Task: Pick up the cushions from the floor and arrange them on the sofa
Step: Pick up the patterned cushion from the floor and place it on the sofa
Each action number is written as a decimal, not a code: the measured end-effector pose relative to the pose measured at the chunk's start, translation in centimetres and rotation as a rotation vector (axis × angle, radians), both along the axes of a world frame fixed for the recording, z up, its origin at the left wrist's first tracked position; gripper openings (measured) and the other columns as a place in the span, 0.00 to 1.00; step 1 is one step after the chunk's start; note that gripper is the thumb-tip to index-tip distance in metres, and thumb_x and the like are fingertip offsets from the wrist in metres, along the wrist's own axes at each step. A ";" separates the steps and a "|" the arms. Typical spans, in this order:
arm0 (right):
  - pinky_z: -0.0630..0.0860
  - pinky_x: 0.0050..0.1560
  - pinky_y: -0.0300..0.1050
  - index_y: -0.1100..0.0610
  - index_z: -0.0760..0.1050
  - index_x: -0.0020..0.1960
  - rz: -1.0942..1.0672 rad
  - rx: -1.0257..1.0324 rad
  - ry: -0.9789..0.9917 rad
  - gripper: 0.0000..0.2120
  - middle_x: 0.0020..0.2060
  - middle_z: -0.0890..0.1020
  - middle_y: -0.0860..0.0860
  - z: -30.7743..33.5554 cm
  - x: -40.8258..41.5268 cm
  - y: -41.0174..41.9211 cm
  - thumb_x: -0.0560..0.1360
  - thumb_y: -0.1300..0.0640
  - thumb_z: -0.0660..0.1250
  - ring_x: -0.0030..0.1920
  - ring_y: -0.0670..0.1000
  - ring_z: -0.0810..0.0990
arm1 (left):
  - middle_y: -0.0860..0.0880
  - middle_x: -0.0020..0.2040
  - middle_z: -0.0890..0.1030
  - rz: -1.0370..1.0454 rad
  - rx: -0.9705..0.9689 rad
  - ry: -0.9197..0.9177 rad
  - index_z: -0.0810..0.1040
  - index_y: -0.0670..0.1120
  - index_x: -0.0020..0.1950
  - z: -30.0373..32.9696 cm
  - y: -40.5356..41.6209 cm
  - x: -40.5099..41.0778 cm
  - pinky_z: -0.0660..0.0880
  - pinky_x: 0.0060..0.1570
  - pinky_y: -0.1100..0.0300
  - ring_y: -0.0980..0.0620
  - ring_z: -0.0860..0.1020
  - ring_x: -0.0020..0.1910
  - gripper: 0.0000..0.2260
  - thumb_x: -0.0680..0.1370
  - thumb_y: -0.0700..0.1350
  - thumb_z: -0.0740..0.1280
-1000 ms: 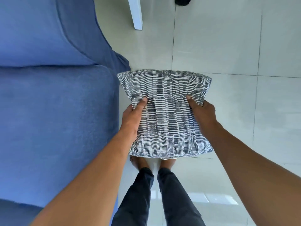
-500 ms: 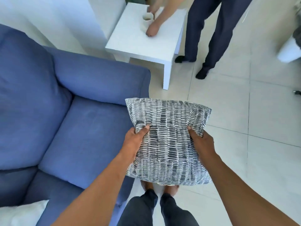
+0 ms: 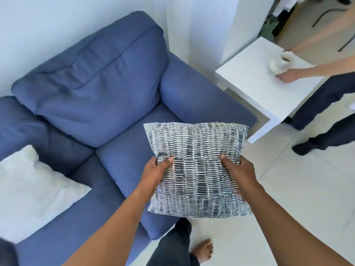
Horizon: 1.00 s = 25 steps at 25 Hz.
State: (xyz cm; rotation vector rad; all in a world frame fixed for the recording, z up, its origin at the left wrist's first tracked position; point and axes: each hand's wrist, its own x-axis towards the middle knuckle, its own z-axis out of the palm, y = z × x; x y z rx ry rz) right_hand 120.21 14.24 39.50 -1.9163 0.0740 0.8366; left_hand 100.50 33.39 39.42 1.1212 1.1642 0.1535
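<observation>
Grey-and-white striped fabric fills the middle of the view: the patterned cushion (image 3: 197, 169) is held up in the air, clear of the floor, above the front right corner of the blue sofa (image 3: 99, 89) seat; the left hand (image 3: 155, 173) is clenched into its left edge and the right hand (image 3: 238, 171) into its right edge, thumbs pressed into the face so the cover puckers between them. A white cushion (image 3: 32, 191) already lies on the sofa's left seat; the right seat and its back pad are bare, and that is probably where this one belongs.

The risks, as I judge them, are mostly of placement; the grip pinches cloth and filling at the sides rather than supporting from below, so a loose release could let the cushion flop forward off the seat edge and back onto the floor; dropped flat, it would lie instead of leaning against the back pad, and need another adjustment. The white desk (image 3: 265, 89) stands just beside the sofa arm, with a cup (image 3: 282, 61) on it and another person's hand (image 3: 288, 75) next to the cup; a wide swing to the right could brush that corner; a carry leftward keeps clear. One bare foot (image 3: 202, 250) is planted near the sofa base, so a step in without looking could stub it.
</observation>
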 end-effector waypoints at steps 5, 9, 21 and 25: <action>0.82 0.62 0.60 0.46 0.81 0.45 0.253 -0.039 -0.006 0.11 0.51 0.89 0.51 -0.8 0.0 13.3 0.72 0.41 0.78 0.51 0.57 0.87 | 0.47 0.55 0.89 0.178 0.012 0.046 0.83 0.44 0.63 -0.3 8.7 -4.3 0.82 0.37 0.66 0.54 0.89 0.45 0.13 0.80 0.45 0.74; 0.83 0.61 0.59 0.49 0.82 0.45 0.371 -0.005 0.034 0.06 0.46 0.88 0.49 -1.8 -1.1 20.9 0.74 0.52 0.79 0.49 0.57 0.88 | 0.47 0.56 0.89 0.242 0.058 0.099 0.82 0.45 0.63 -1.5 13.2 -7.4 0.85 0.47 0.56 0.44 0.88 0.55 0.17 0.76 0.46 0.78; 0.84 0.61 0.58 0.49 0.85 0.46 0.548 0.033 -0.052 0.09 0.46 0.90 0.46 -8.0 2.5 41.2 0.67 0.57 0.79 0.51 0.51 0.88 | 0.55 0.51 0.90 0.439 0.156 0.207 0.86 0.49 0.57 -7.6 25.7 -6.0 0.83 0.58 0.50 0.52 0.88 0.52 0.19 0.68 0.42 0.84; 0.83 0.62 0.57 0.47 0.81 0.47 0.629 -0.011 -0.012 0.13 0.47 0.88 0.47 -12.2 4.4 45.2 0.69 0.61 0.79 0.53 0.54 0.87 | 0.52 0.56 0.87 0.422 0.179 0.346 0.81 0.49 0.63 -11.3 28.1 -4.4 0.81 0.61 0.49 0.49 0.85 0.57 0.25 0.69 0.47 0.83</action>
